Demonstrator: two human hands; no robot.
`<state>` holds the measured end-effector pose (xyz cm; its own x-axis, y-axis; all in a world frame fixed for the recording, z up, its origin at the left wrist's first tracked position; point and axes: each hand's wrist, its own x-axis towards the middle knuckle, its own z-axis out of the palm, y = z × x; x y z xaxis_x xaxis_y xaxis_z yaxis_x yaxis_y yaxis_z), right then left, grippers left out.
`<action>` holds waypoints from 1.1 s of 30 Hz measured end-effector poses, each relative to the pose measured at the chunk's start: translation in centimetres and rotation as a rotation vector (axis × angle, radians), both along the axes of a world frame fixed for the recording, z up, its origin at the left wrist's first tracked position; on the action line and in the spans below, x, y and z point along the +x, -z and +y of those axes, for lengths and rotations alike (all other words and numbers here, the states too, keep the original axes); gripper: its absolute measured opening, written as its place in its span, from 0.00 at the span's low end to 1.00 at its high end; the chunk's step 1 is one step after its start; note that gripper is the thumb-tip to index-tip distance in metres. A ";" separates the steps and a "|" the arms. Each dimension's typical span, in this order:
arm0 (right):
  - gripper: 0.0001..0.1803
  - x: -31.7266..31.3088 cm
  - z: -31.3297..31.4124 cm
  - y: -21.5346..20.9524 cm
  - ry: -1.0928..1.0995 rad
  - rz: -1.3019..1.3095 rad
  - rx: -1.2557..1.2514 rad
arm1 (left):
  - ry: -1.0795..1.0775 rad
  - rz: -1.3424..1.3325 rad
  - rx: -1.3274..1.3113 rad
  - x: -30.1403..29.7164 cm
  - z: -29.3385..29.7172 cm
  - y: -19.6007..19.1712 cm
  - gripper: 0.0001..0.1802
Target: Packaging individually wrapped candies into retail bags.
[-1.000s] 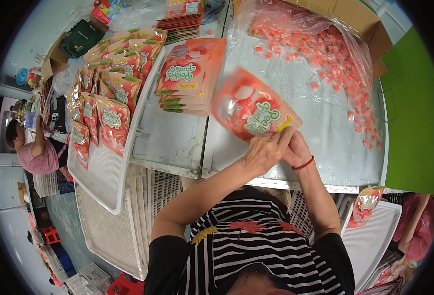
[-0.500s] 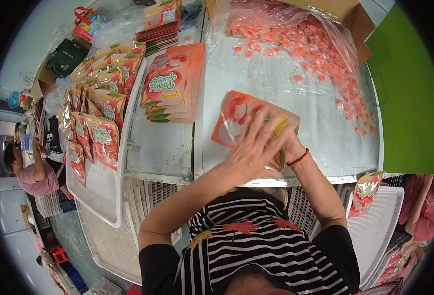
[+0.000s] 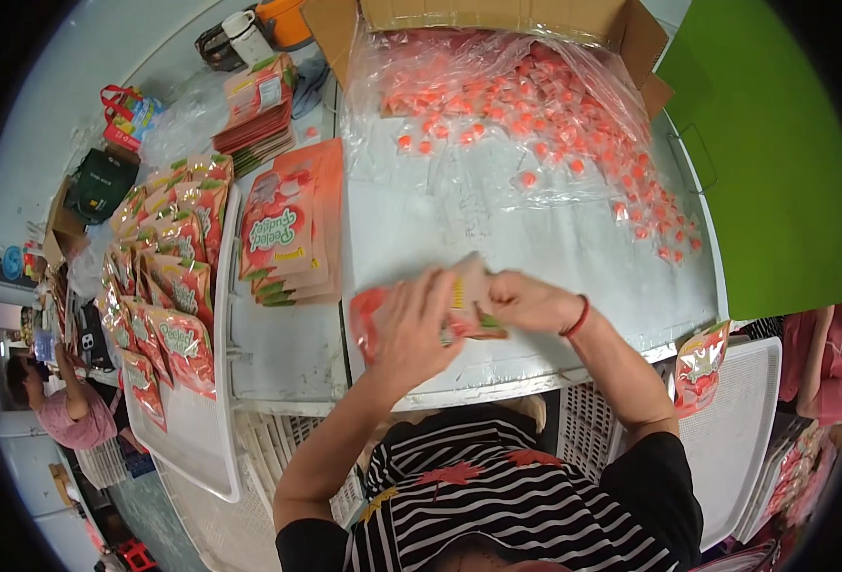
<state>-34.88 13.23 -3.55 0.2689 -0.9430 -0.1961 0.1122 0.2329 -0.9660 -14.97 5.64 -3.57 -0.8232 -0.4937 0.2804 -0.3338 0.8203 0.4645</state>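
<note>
A red and pink candy pouch [image 3: 367, 313] is held above the near edge of the white table [image 3: 411, 210], partly covered by my hands and blurred. My left hand [image 3: 415, 329] grips the pouch across its body, fingers over the printed face. At the pouch's upper end, my right hand [image 3: 533, 303] is closed in a pinch at the corner; a red beaded bracelet circles that wrist. Left of my hands lies a fanned stack of flat pouches [image 3: 287, 224]. Wrapped red candies [image 3: 576, 167] spill from a plastic-lined carton [image 3: 497, 14] at the far side.
A white tray [image 3: 234, 419] on the left carries several filled pouches [image 3: 187, 348]. Another pouch stack [image 3: 254, 105] sits farther back. On the right are a pouch [image 3: 700, 372], a white tray [image 3: 740, 419] and a green panel [image 3: 773, 162]. Other people are at both sides.
The view has shifted, so the table sits lower. The pouch has turned and tilted up off the table. My left hand, earlier spread flat over it, now grips it; my right hand pinches its end.
</note>
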 end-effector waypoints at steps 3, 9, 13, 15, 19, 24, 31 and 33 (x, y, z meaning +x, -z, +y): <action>0.20 -5.5 -3.3 1.4 0.401 0.235 -0.026 | -0.121 0.078 0.016 1.8 -1.2 0.0 0.51; 0.30 -22.9 -9.1 6.5 1.144 1.927 -0.716 | -0.247 0.049 -0.100 3.7 -0.4 -0.5 0.56; 0.29 -31.3 -10.5 6.8 0.967 1.635 0.203 | -0.394 0.112 -0.004 5.9 -0.2 -0.5 0.59; 0.36 -39.0 -7.8 10.5 0.564 1.845 0.370 | -0.419 0.097 0.008 5.9 -0.3 -0.3 0.59; 0.44 -31.2 -10.9 10.8 0.906 1.625 -0.106 | -0.501 0.061 0.059 6.7 -0.5 0.2 0.59; 0.35 -23.6 -7.2 8.2 0.641 1.762 -0.278 | -0.453 0.092 0.005 4.9 -1.3 0.4 0.57; 0.30 -20.8 -5.7 5.1 0.398 2.055 -0.710 | -0.470 0.166 0.025 6.9 -1.1 -0.6 0.57; 0.31 -20.2 -5.4 4.8 0.443 2.130 -0.574 | -0.498 0.174 0.023 8.1 -0.8 -0.8 0.58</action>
<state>-55.10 7.84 -8.37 -0.0745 -0.9098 0.4083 -0.9052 0.2335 0.3551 -6.87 4.80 -2.76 -0.4294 -0.8208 0.3766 -0.5968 0.5709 0.5638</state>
